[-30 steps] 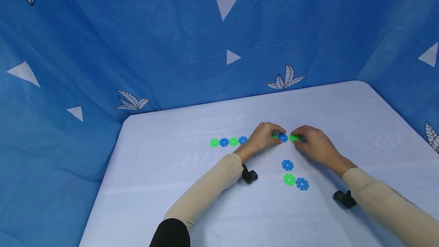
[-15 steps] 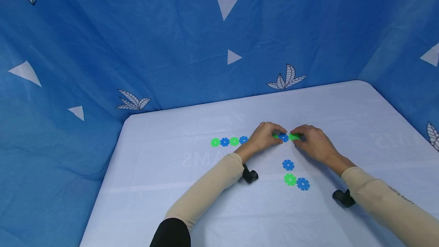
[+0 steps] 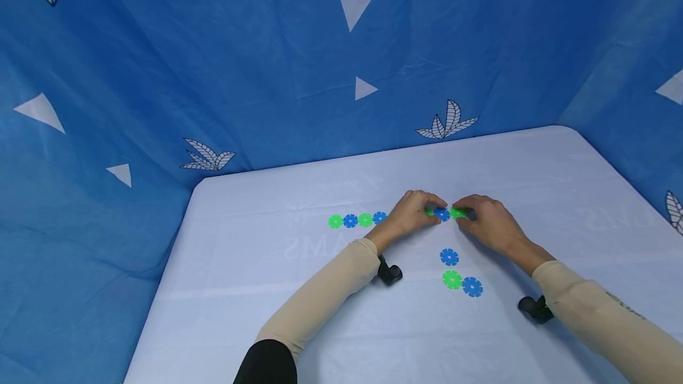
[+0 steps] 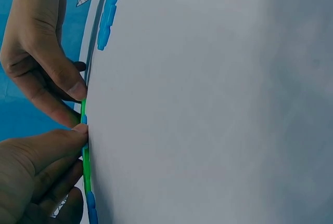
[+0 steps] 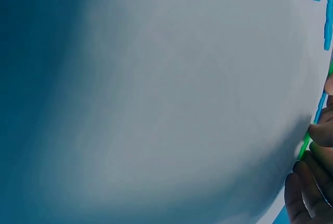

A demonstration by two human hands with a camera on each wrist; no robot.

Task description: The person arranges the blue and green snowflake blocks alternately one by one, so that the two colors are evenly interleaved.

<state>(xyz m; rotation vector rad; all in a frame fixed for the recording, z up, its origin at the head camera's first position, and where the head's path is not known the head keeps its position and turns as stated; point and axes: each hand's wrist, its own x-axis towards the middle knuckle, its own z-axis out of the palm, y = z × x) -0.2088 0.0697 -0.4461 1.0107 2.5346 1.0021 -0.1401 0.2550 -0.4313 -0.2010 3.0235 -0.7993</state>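
Note:
A row of green and blue notched discs runs across the white table, flat, alternating in colour. My left hand (image 3: 409, 213) pinches the blue disc (image 3: 441, 214) at the row's right part, between thumb and fingers. Beside it my right hand (image 3: 490, 223) pinches a green disc (image 3: 458, 213) by its edge, its rim meeting the blue one. In the left wrist view the linked discs show edge-on, with a green disc (image 4: 87, 171) below my left thumb. My left hand hides the row's middle in the head view.
Nearer on the table (image 3: 240, 289) lie a lone blue disc (image 3: 449, 257) and a green disc (image 3: 452, 280) touching another blue disc (image 3: 472, 287). Black wrist cameras (image 3: 391, 275) hang under both forearms. A blue patterned cloth (image 3: 288, 64) stands behind the table.
The green disc in my right hand has come slightly left against the blue disc, closing a small gap. Both hands otherwise stay nearly in place, and the head view shifts slightly.

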